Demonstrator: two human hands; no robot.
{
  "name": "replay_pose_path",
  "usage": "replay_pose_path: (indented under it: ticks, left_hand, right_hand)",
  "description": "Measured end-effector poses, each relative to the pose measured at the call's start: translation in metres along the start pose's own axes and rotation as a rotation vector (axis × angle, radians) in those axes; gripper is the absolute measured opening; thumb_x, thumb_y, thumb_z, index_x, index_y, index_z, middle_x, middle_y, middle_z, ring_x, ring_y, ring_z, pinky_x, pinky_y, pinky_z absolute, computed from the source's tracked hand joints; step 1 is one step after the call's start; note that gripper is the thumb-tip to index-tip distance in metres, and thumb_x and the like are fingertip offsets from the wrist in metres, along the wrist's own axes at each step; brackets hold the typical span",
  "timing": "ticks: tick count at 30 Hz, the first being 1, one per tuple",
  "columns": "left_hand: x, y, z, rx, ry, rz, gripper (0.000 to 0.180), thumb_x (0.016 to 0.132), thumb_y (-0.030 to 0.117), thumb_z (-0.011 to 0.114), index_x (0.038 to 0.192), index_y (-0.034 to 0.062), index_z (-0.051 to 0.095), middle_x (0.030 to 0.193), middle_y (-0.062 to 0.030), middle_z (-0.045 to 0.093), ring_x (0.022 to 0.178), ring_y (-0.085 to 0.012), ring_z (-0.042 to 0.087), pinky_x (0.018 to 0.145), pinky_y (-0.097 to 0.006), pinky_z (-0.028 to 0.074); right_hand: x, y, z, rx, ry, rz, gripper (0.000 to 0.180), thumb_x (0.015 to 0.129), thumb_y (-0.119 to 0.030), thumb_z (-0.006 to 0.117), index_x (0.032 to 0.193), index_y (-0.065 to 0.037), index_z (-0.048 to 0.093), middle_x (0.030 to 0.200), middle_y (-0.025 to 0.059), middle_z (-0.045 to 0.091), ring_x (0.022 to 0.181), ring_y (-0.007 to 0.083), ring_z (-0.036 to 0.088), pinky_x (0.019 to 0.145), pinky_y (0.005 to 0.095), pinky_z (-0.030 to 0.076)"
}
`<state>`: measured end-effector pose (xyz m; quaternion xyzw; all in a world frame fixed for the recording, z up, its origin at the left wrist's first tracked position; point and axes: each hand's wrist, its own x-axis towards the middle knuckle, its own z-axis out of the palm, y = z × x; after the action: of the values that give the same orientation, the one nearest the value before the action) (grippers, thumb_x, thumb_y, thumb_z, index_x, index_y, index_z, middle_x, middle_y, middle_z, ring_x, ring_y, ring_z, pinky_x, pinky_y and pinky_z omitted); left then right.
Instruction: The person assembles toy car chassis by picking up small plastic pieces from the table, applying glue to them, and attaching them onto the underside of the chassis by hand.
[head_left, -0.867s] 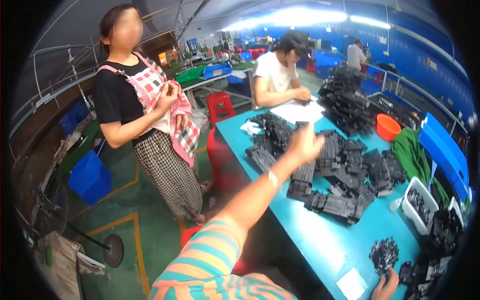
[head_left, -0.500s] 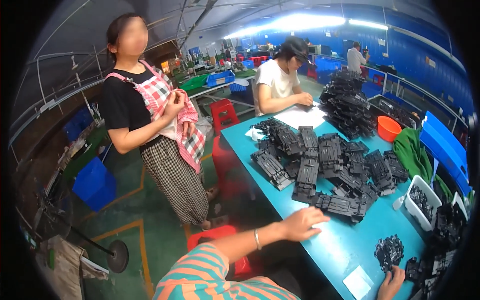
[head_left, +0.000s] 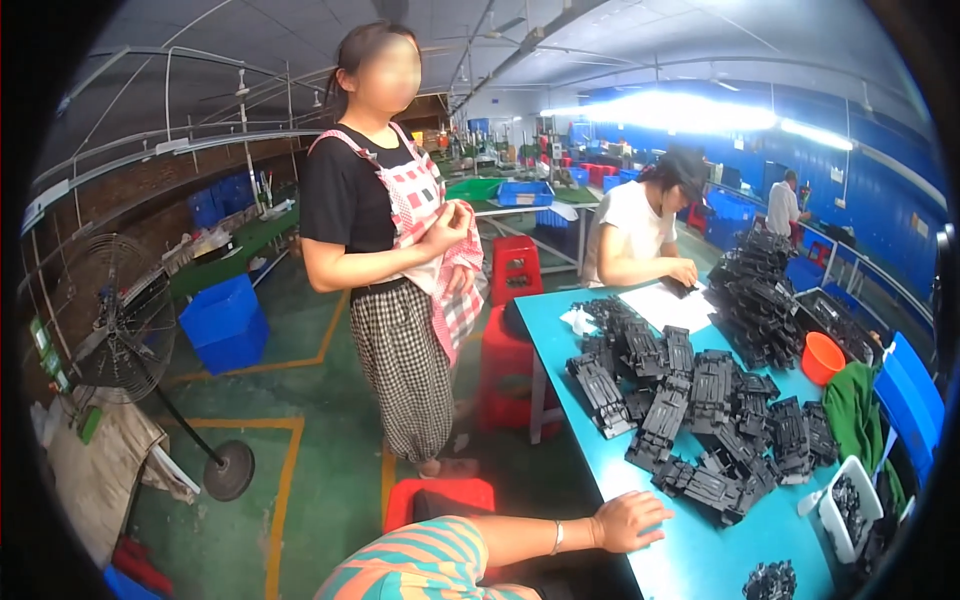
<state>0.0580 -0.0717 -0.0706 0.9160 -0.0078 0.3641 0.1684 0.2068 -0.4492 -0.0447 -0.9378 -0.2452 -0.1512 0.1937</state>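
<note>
My left hand (head_left: 630, 521) rests on the near left edge of the teal table (head_left: 690, 565). Its fingers are stretched out and slightly spread, holding nothing. A metal bracelet circles the wrist below a striped sleeve. Just beyond the fingertips lies a loose heap of black moulded plastic parts (head_left: 712, 390), flat and oblong with ribbed faces. A cluster of small black pieces (head_left: 770, 580) is cut off by the lower edge of the picture. My right hand is out of view.
A taller stack of black parts (head_left: 755, 310) stands farther back, beside an orange bowl (head_left: 822, 360). At right is a white basket (head_left: 836, 535) of small pieces. One co-worker (head_left: 630, 230) sits across the table; another (head_left: 385, 230) stands left. A red stool (head_left: 440, 492) is near my arm.
The view has swung left and up, so the scene sits farther right and lower. My right hand, earlier beside the small black pieces, has left the picture. My left hand stays on the table edge.
</note>
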Motion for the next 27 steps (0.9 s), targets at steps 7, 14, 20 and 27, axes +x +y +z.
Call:
replay_pose_path:
  ticks: [7, 14, 20, 27]
  left_hand:
    - [0.001, 0.003, 0.0, -0.004, 0.015, -0.002, 0.035, 0.08, 0.027, 0.065, 0.108, 0.0064, 0.061, 0.092, -0.008, 0.061, 0.087, -0.0255, 0.058, 0.078, -0.035, 0.046]
    - [0.0, 0.0, -0.001, 0.019, 0.036, 0.024, 0.033, 0.08, 0.026, 0.064, 0.106, 0.0062, 0.061, 0.091, -0.0079, 0.061, 0.086, -0.0256, 0.058, 0.076, -0.035, 0.046]
    - [-0.002, -0.002, -0.003, 0.011, 0.044, 0.02, 0.033, 0.08, 0.027, 0.064, 0.105, 0.0057, 0.061, 0.091, -0.0081, 0.061, 0.085, -0.0253, 0.058, 0.076, -0.034, 0.046]
    - [0.001, 0.001, -0.001, -0.009, 0.047, 0.002, 0.035, 0.079, 0.028, 0.064, 0.106, 0.0053, 0.061, 0.089, -0.0081, 0.06, 0.085, -0.0251, 0.057, 0.075, -0.034, 0.046]
  right_hand:
    - [-0.004, 0.002, -0.001, 0.104, 0.112, 0.047, 0.022, 0.09, -0.022, 0.057, 0.1, -0.007, 0.07, 0.088, 0.0167, 0.066, 0.077, 0.0349, 0.061, 0.07, 0.0408, 0.047]
    - [-0.006, -0.002, -0.001, 0.112, 0.219, 0.08, 0.021, 0.088, -0.022, 0.06, 0.098, -0.006, 0.07, 0.081, 0.0158, 0.067, 0.067, 0.0356, 0.06, 0.064, 0.0408, 0.048]
    - [-0.005, 0.005, -0.001, 0.047, 0.187, -0.03, 0.019, 0.088, -0.017, 0.059, 0.094, -0.001, 0.068, 0.091, 0.0203, 0.065, 0.08, 0.0372, 0.06, 0.071, 0.0407, 0.047]
    - [-0.003, 0.012, 0.001, 0.267, 0.223, 0.212, 0.021, 0.092, -0.014, 0.057, 0.1, 0.003, 0.066, 0.098, 0.0192, 0.066, 0.087, 0.0306, 0.062, 0.079, 0.0362, 0.048]
